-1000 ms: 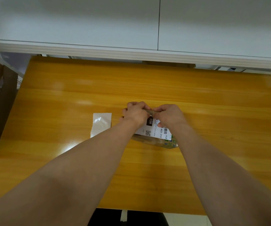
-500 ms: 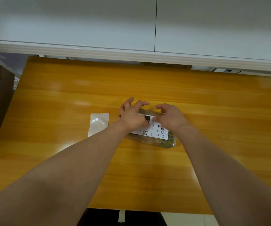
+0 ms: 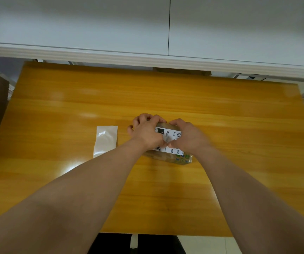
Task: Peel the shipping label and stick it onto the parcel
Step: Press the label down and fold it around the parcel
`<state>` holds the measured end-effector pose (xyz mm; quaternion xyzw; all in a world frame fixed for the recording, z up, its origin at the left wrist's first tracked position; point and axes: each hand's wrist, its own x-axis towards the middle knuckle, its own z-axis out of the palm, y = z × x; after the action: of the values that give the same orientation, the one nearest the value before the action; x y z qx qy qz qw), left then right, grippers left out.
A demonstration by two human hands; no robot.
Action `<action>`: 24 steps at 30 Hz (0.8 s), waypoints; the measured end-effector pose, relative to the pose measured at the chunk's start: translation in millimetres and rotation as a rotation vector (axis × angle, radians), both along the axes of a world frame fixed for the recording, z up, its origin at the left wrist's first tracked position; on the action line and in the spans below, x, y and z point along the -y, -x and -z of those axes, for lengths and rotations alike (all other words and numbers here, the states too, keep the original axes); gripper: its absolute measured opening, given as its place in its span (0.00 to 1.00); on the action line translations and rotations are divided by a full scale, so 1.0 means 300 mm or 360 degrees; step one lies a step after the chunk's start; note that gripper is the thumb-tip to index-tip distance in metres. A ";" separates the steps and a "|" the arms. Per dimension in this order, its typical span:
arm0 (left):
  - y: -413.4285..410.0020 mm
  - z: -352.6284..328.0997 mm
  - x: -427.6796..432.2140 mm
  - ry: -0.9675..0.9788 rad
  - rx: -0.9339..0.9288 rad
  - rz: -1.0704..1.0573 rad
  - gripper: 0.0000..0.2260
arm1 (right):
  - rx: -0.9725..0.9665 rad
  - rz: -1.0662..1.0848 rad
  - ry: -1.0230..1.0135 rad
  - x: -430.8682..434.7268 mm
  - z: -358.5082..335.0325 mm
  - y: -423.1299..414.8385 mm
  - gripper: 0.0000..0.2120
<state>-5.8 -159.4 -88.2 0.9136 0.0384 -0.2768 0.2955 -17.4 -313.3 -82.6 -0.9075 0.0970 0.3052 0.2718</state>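
Fingers (image 3: 148, 119) of both hands, splayed before, now curled over labelled parcel (image 3: 182, 159).

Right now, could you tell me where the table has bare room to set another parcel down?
The table is bare right of the parcel, along the far edge and the near strip. Crowded: backing sheet, left hand, right hand.

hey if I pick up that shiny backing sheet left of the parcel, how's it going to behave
The backing sheet looks thin and lies nearly flat, so it is probably floppy and very light. Its glossy glare suggests a slick surface, likely hard to pinch off the table.
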 end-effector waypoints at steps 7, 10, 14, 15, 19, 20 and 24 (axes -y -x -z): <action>-0.002 0.006 0.013 -0.0015 0.0017 -0.0077 0.24 | 0.0029 0.0073 0.0029 -0.008 0.006 -0.007 0.30; -0.006 0.006 0.014 0.0002 0.0000 -0.0114 0.23 | 0.0030 0.0117 0.0037 -0.012 0.012 -0.006 0.28; -0.008 0.011 0.023 0.0011 0.0008 -0.0192 0.20 | 0.0050 0.0158 0.0038 -0.019 0.019 -0.006 0.24; -0.007 0.012 0.027 0.0014 0.0011 -0.0222 0.19 | 0.0051 0.0167 0.0036 -0.020 0.022 -0.006 0.24; -0.009 0.016 0.033 0.0011 0.0013 -0.0271 0.16 | 0.0057 0.0206 0.0047 -0.024 0.022 -0.006 0.22; -0.010 0.016 0.033 0.0009 0.0011 -0.0274 0.16 | 0.0050 0.0224 0.0031 -0.024 0.021 -0.006 0.21; -0.015 0.013 0.039 0.0003 -0.0004 -0.0302 0.15 | 0.0006 0.0311 -0.0028 -0.023 0.018 -0.017 0.19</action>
<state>-1.2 -171.1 -92.1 0.9052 0.1249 -0.2488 0.3211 -12.4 -306.4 -88.1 -0.8917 0.1820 0.2765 0.3086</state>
